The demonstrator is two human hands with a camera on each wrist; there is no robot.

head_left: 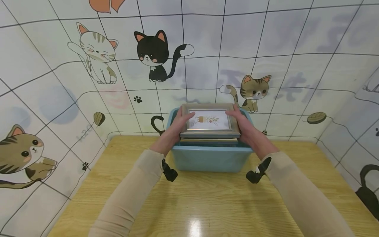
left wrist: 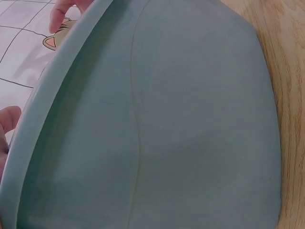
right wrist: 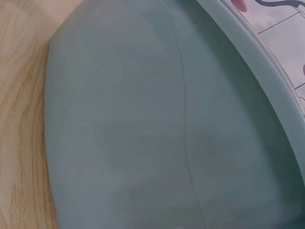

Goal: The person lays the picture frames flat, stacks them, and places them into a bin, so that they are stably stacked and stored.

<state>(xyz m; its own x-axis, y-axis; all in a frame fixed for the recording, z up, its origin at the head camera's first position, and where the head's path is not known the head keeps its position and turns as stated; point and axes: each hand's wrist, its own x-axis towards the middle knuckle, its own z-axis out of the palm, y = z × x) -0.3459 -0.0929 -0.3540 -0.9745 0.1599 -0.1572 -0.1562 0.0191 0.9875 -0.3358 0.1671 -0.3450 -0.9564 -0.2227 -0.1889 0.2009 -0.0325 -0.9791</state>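
Observation:
A picture frame (head_left: pixel 208 132) with a beige border and a small flower print lies face up at the mouth of a light blue plastic bin (head_left: pixel 211 159). Under it shows the edge of at least one more frame (head_left: pixel 208 140). My left hand (head_left: pixel 177 124) grips the left side of the frames, thumb on the top border. On the opposite side, my right hand (head_left: pixel 243 124) holds them the same way. The other fingers are mostly hidden by the frames and bin. Both wrist views are filled mainly by the bin's front wall (left wrist: pixel 205 109).
The bin stands on a wood-grain table (head_left: pixel 207 200) near its back edge. Behind and at both sides rises a white wall covering (head_left: pixel 204 72) with grid lines and cartoon cats. Small black devices (head_left: pixel 169 171) are strapped at both wrists.

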